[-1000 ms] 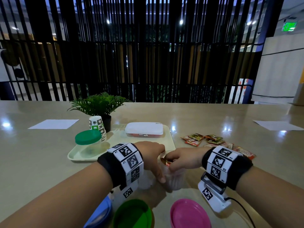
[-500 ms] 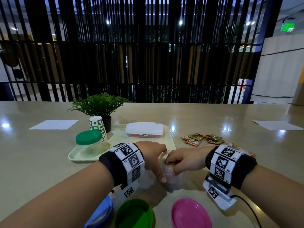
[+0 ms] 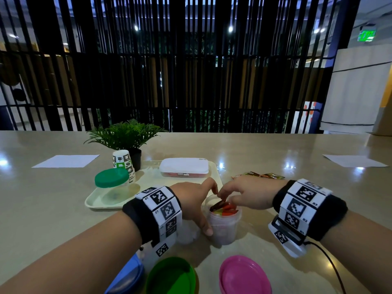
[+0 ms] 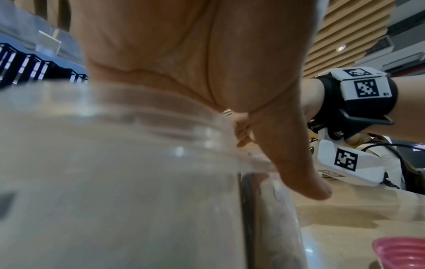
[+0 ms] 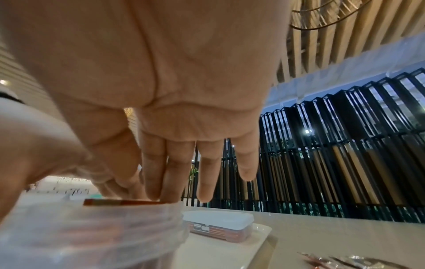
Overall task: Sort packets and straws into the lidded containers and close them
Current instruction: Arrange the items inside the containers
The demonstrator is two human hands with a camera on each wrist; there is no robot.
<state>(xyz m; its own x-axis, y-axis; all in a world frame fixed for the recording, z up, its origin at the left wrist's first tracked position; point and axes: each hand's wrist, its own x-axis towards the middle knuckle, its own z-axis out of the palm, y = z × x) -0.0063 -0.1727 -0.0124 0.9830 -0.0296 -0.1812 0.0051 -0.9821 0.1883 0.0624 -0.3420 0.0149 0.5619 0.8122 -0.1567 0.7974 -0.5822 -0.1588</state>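
A clear jar stands on the table near me, with red, brown and yellow packets piled to its mouth. My left hand grips the jar, thumb down its near side and index finger over the far rim; the left wrist view shows that thumb lying on the jar wall. My right hand hovers over the mouth. In the right wrist view its straight fingers press on the top packet. More loose packets lie behind the right hand.
Green, pink and blue lids lie at the near edge. A second clear jar sits under my left wrist. The tray carries a green-lidded jar and a white-lidded box. Paper cups and a plant stand behind.
My right hand has lifted from deep in the jar's mouth to its rim, so the packets inside now show. The left hand keeps its hold on the jar.
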